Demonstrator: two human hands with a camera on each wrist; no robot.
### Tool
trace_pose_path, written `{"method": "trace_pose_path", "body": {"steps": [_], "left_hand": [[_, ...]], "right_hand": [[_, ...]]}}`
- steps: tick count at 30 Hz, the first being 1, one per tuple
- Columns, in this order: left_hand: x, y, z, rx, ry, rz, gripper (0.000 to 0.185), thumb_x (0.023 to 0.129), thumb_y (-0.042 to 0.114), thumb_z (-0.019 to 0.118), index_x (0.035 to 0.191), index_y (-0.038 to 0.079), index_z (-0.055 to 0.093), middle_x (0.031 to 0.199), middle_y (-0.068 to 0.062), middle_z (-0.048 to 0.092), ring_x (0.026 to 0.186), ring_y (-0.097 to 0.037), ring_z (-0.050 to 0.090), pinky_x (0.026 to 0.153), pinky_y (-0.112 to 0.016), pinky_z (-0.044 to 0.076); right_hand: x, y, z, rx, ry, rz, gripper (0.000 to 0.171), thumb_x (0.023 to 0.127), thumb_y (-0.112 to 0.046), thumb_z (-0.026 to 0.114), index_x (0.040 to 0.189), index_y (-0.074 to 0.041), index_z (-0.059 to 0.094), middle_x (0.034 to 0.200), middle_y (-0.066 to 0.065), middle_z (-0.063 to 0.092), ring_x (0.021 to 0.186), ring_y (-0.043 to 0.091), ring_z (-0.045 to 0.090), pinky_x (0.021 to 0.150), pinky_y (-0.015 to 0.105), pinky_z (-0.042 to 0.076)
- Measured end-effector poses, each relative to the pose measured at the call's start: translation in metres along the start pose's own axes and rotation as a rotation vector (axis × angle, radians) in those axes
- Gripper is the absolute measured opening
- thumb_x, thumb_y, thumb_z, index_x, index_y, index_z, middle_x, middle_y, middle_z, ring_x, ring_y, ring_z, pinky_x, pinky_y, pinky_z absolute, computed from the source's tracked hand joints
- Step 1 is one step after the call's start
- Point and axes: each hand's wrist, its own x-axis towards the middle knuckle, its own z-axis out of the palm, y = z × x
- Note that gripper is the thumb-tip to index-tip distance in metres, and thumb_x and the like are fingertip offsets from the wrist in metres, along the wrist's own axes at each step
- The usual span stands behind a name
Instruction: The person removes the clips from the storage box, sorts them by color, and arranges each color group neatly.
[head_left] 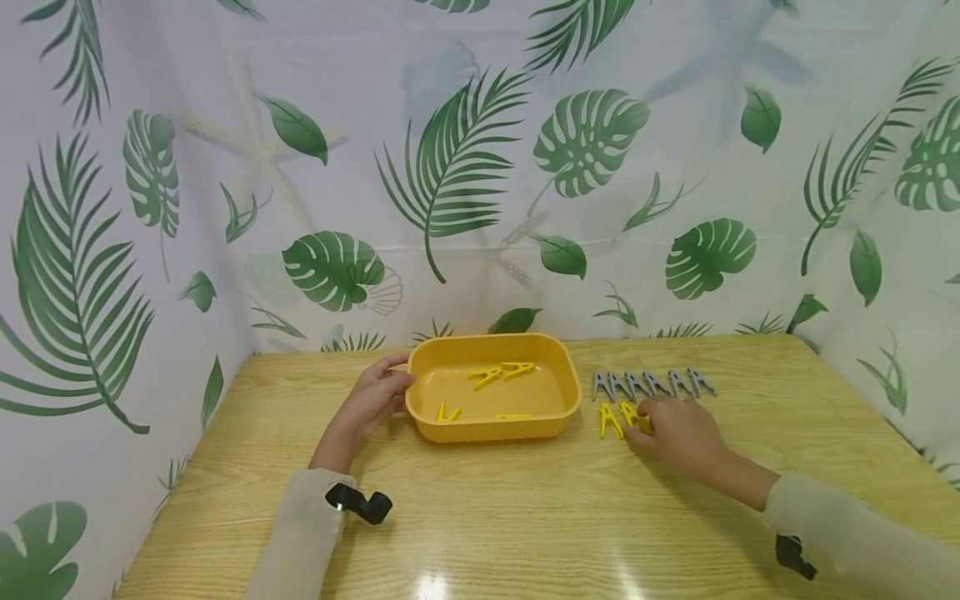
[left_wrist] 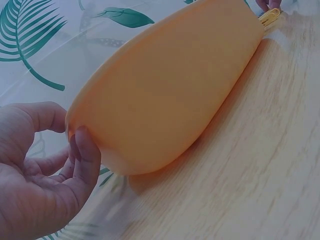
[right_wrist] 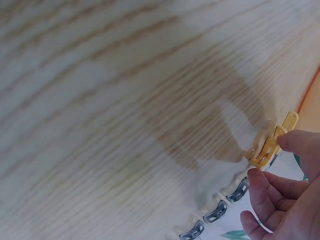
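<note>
A yellow plastic basin [head_left: 491, 429] stands on the table with several yellow clothespins [head_left: 487, 377] lying inside. My left hand [head_left: 377, 393] grips its left end, thumb and fingers at the rim, as the left wrist view also shows. To the basin's right, my right hand [head_left: 684, 440] pinches a yellow clothespin [right_wrist: 268, 150] between thumb and forefinger, close over the tabletop. Just left of those fingertips, two more yellow clothespins [head_left: 609, 421] are set side by side. The right hand partly hides the clothespin it holds in the head view.
Behind the yellow clothespins runs a row of several grey clothespins [head_left: 651, 383]. The wood-patterned table [head_left: 487, 517] meets a leaf-printed cloth [head_left: 480, 250] at the back and sides. A dark wrist camera is strapped on each sleeve.
</note>
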Motion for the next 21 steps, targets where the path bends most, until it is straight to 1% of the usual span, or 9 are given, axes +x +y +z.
{"method": "trace_pose_path", "body": {"steps": [5,7,9,13,16,19,21], "left_hand": [[0.0,0.0,-0.001,-0.004,-0.001,0.001,0.053,0.1,0.011,0.057,0.151,0.005,0.043,0.121,-0.016,0.058,0.088,-0.017,0.064,0.072,-0.024,0.056],[0.0,0.0,-0.001,0.0,0.0,-0.003,0.054,0.1,0.011,0.057,0.151,0.006,0.043,0.122,-0.016,0.058,0.089,-0.017,0.064,0.073,-0.024,0.057],[0.0,0.0,-0.001,0.005,0.002,-0.007,0.054,0.1,0.012,0.058,0.151,0.006,0.043,0.123,-0.017,0.058,0.09,-0.018,0.064,0.073,-0.024,0.056],[0.0,0.0,0.0,0.01,0.003,-0.01,0.053,0.1,0.012,0.058,0.151,0.007,0.043,0.125,-0.018,0.058,0.091,-0.018,0.064,0.074,-0.024,0.056],[0.0,0.0,0.0,0.009,0.004,-0.007,0.053,0.1,0.012,0.058,0.151,0.007,0.043,0.124,-0.017,0.058,0.09,-0.018,0.063,0.074,-0.024,0.056],[0.001,-0.002,0.0,0.0,0.005,-0.001,0.053,0.099,0.011,0.057,0.151,0.005,0.044,0.122,-0.017,0.059,0.088,-0.017,0.064,0.073,-0.024,0.056],[0.001,-0.002,0.0,-0.004,0.006,0.001,0.053,0.099,0.011,0.057,0.15,0.005,0.044,0.121,-0.016,0.058,0.088,-0.017,0.063,0.072,-0.024,0.056]], "right_hand": [[0.001,0.0,-0.001,0.003,-0.004,-0.003,0.03,0.087,-0.026,0.076,0.069,-0.01,0.059,0.055,-0.005,0.04,0.047,0.006,0.027,0.046,0.022,0.019],[0.002,-0.001,-0.002,-0.004,0.001,-0.009,0.028,0.087,-0.025,0.076,0.071,-0.008,0.062,0.055,-0.005,0.042,0.047,0.006,0.029,0.045,0.022,0.021],[0.004,-0.001,-0.003,-0.015,0.007,-0.013,0.026,0.087,-0.025,0.077,0.074,-0.006,0.066,0.055,-0.004,0.046,0.046,0.007,0.033,0.044,0.023,0.025],[0.011,-0.001,-0.007,-0.038,0.035,-0.038,0.023,0.087,-0.023,0.078,0.083,-0.001,0.072,0.064,0.002,0.06,0.05,0.01,0.049,0.046,0.029,0.041],[0.022,-0.004,-0.013,-0.051,0.062,-0.066,0.022,0.088,-0.021,0.076,0.088,0.0,0.073,0.07,0.005,0.065,0.054,0.012,0.054,0.051,0.033,0.047],[0.035,-0.011,-0.022,-0.061,0.086,-0.093,0.021,0.09,-0.019,0.074,0.092,0.001,0.074,0.073,0.007,0.066,0.057,0.014,0.056,0.054,0.036,0.049],[0.044,-0.017,-0.027,-0.075,0.09,-0.103,0.021,0.09,-0.02,0.074,0.096,0.001,0.075,0.077,0.008,0.067,0.06,0.015,0.058,0.06,0.039,0.052]]}}
